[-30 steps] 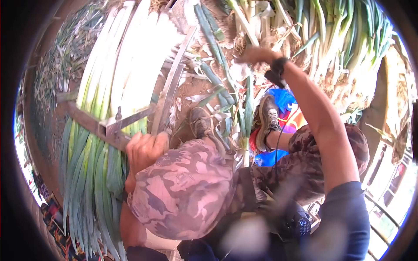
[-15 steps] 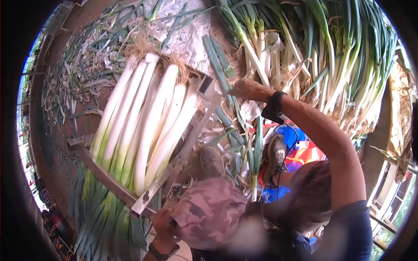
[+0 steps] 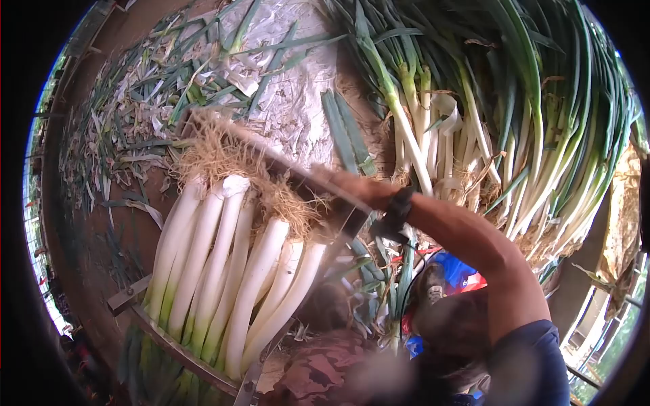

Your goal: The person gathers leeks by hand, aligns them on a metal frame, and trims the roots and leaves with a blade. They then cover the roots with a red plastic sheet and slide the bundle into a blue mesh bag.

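My right hand [image 3: 345, 187], with a dark band at the wrist, is closed at the near end of a long flat bar [image 3: 288, 159]. The bar is blurred and blade-like, and lies across the roots of a bunch of thick leeks [image 3: 223, 271]. Their white shanks lie side by side, with the roots [image 3: 227, 152] away from me and the green leaves toward me. A metal frame [image 3: 183, 352] runs across and beside the bunch. My left hand is out of view.
At the upper right lies a large heap of long leeks [image 3: 521, 115]. Cut leaves and scraps [image 3: 128, 128] cover the ground at upper left, beside a pale sheet [image 3: 305, 95]. Camouflage cloth [image 3: 325, 372] is close to me, and a shoe [image 3: 430, 284] shows beyond.
The view has shifted, so the leeks appear lower. My right hand has come down and left to the root end, where the bar now shows. My left hand has left the view.
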`<state>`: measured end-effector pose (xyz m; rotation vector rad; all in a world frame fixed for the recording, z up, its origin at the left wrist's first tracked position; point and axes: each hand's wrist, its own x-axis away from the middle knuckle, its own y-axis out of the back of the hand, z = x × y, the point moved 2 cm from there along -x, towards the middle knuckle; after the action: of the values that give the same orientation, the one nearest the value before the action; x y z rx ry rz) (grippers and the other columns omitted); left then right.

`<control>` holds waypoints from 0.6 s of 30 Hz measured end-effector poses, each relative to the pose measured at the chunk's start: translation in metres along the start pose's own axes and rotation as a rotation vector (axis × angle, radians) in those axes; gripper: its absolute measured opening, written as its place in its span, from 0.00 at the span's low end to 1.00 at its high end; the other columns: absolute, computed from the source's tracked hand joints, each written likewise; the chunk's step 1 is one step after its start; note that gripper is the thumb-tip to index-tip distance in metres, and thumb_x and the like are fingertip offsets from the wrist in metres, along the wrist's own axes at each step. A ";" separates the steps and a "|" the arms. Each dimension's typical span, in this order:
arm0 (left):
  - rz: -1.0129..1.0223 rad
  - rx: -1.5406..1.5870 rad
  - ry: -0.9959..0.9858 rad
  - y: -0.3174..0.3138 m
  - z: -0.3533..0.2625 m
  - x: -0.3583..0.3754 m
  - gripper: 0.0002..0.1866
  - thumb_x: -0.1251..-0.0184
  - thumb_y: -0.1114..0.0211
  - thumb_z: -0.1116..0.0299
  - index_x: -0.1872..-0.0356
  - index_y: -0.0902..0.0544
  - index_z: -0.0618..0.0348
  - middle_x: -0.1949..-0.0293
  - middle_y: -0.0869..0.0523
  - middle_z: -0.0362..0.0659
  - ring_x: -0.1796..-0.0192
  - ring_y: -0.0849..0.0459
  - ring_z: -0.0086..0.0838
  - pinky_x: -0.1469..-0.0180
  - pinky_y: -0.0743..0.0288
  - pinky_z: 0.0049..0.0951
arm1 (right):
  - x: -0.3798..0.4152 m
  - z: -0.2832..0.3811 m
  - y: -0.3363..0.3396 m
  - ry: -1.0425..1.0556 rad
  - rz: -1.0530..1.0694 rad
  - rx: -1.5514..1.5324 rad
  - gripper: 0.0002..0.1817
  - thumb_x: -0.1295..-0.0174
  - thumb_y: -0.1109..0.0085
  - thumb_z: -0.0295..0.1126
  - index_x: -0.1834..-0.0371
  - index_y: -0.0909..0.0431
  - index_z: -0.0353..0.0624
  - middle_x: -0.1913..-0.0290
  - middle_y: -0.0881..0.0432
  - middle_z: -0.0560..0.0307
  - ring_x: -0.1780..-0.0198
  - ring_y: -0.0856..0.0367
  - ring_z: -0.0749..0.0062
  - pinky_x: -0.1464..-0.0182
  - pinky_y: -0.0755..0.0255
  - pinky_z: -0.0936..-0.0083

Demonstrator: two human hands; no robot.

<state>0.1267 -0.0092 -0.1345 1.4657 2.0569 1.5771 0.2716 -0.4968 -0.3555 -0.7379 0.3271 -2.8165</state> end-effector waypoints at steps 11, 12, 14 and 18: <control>-0.003 0.034 0.007 -0.024 0.022 0.021 0.23 0.22 0.45 0.59 0.42 0.18 0.72 0.55 0.11 0.60 0.63 0.13 0.53 0.60 0.16 0.47 | 0.195 0.017 0.188 0.289 -0.634 -0.192 0.26 0.35 0.30 0.40 0.38 0.25 0.39 0.57 0.15 0.51 0.65 0.14 0.71 0.68 0.20 0.73; -0.001 0.028 -0.004 -0.026 0.021 0.022 0.23 0.22 0.45 0.59 0.42 0.18 0.72 0.55 0.11 0.60 0.63 0.13 0.53 0.60 0.16 0.47 | 0.196 0.009 0.187 0.310 -0.662 -0.186 0.26 0.35 0.30 0.40 0.39 0.25 0.39 0.57 0.15 0.51 0.65 0.14 0.72 0.69 0.20 0.73; -0.079 0.191 0.142 -0.022 0.012 0.008 0.26 0.21 0.49 0.57 0.42 0.19 0.73 0.56 0.12 0.62 0.62 0.13 0.55 0.61 0.17 0.47 | 0.190 0.013 0.179 0.378 -0.843 -0.260 0.24 0.28 0.42 0.52 0.44 0.22 0.44 0.64 0.16 0.58 0.70 0.18 0.73 0.70 0.23 0.73; -0.340 0.075 -0.087 -0.008 0.007 -0.008 0.26 0.24 0.45 0.56 0.37 0.21 0.68 0.54 0.12 0.60 0.61 0.13 0.55 0.60 0.17 0.49 | 0.170 -0.015 0.198 0.336 -1.060 -0.609 0.40 0.27 0.63 0.72 0.40 0.21 0.47 0.56 0.15 0.55 0.61 0.17 0.63 0.59 0.19 0.63</control>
<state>0.1307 -0.0106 -0.1477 1.1071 2.1926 1.2949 0.1482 -0.7270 -0.3435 -0.6437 1.1947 -3.9074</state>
